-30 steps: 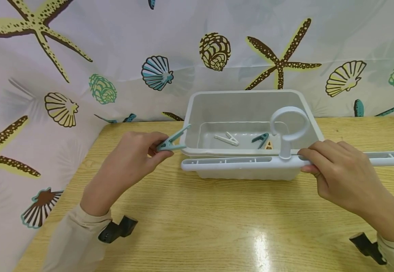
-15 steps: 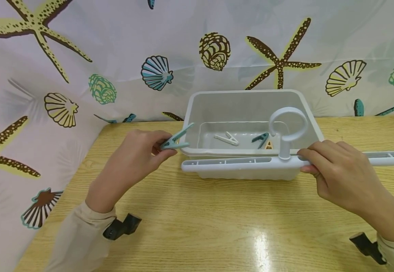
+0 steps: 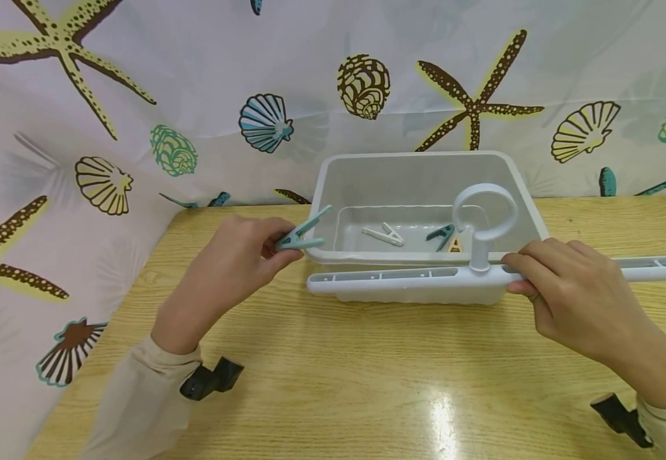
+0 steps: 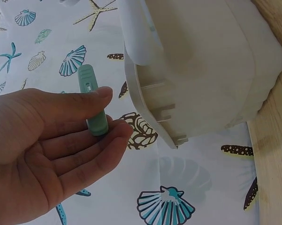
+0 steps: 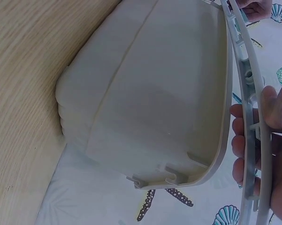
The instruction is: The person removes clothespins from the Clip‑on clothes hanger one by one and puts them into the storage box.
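Between thumb and fingers my left hand (image 3: 235, 268) pinches a light green clothespin (image 3: 301, 236), its two legs pointing right towards the bin's left rim. My right hand (image 3: 580, 287) grips a white plastic hanger (image 3: 390, 278), a long bar with a round hook (image 3: 484, 249) standing up from it. The bar lies across the front of a light grey bin (image 3: 413, 166). Inside the bin are a white clothespin (image 3: 383, 234), a dark green clothespin (image 3: 440, 236) and a tan clothespin (image 3: 454, 245), partly hidden by the bin's front rim. In the right wrist view, the fingers curl round the bar (image 5: 248, 98).
The bin stands on a wooden table (image 3: 333, 377), close to a white cloth (image 3: 206, 57) printed with shells and starfish. More of that cloth hangs along the left side.
My left hand has moved a little to the right and slightly up with the light green clothespin, closer to the bin's rim. The right hand and the hanger have hardly moved.
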Motion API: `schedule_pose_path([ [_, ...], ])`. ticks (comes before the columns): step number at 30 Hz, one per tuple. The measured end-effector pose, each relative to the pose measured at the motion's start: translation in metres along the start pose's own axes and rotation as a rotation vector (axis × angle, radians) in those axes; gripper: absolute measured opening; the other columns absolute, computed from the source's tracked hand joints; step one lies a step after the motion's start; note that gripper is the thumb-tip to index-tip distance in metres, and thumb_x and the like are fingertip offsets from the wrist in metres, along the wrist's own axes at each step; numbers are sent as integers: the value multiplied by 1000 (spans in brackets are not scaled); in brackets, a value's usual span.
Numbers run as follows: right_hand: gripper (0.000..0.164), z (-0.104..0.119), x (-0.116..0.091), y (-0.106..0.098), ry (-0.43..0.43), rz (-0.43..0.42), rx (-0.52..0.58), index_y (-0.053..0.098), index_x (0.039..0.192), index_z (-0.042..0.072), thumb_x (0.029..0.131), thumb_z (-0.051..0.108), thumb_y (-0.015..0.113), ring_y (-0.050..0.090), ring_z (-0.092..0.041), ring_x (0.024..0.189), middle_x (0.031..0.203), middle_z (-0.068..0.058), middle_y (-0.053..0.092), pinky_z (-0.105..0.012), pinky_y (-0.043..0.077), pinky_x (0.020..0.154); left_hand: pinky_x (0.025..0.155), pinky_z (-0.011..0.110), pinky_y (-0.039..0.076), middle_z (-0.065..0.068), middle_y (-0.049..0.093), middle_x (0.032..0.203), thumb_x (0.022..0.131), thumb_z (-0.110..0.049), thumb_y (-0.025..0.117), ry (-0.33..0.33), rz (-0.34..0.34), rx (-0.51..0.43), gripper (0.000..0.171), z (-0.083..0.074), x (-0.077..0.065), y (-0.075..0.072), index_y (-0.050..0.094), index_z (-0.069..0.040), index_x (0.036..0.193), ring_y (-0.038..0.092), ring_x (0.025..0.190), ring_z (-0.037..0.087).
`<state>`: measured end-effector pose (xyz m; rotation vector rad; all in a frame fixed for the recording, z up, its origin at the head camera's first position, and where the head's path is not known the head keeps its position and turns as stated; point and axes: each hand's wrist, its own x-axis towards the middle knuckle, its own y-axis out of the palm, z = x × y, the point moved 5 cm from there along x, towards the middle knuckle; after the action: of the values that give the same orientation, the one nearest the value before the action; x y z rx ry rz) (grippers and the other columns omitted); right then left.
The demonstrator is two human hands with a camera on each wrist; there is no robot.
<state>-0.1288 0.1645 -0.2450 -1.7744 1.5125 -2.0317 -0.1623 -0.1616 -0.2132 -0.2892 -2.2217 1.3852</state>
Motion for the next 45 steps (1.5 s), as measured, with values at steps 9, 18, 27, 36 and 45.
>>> schedule_pose_path([
  [9,49,-1,-1,-1,-4,-11,5,65,90,-1,105,34,35,60,-29,69,79,-8,60,-45,46,57,64,32,54,6,70,82,85,-7,73,-2,6,7,16,0,3,-1,70,0,99,65,68,13],
  [18,49,-3,-3,3,4,43,-10,66,93,0,105,35,34,60,-27,69,81,-7,61,-42,47,58,63,31,52,5,69,80,85,-7,74,-6,13,7,15,2,6,1,70,0,98,64,68,13],
  [27,50,-2,-3,3,-1,36,-5,65,92,1,105,37,33,60,-27,67,80,-7,60,-44,48,58,63,30,52,5,70,82,85,-8,74,-4,12,-9,17,2,7,1,71,0,99,64,68,12],
  [36,52,-2,-4,5,4,67,-9,65,93,0,106,37,31,61,-28,70,81,-8,61,-44,49,59,63,30,51,4,68,80,84,-9,75,6,6,3,16,1,10,2,70,-1,97,63,67,12],
  [45,54,-3,-6,7,13,87,-8,66,93,0,106,38,30,60,-28,70,81,-8,61,-45,50,61,64,30,52,5,68,82,84,-8,75,-13,21,-6,17,-1,14,4,70,-1,99,63,69,14],
])
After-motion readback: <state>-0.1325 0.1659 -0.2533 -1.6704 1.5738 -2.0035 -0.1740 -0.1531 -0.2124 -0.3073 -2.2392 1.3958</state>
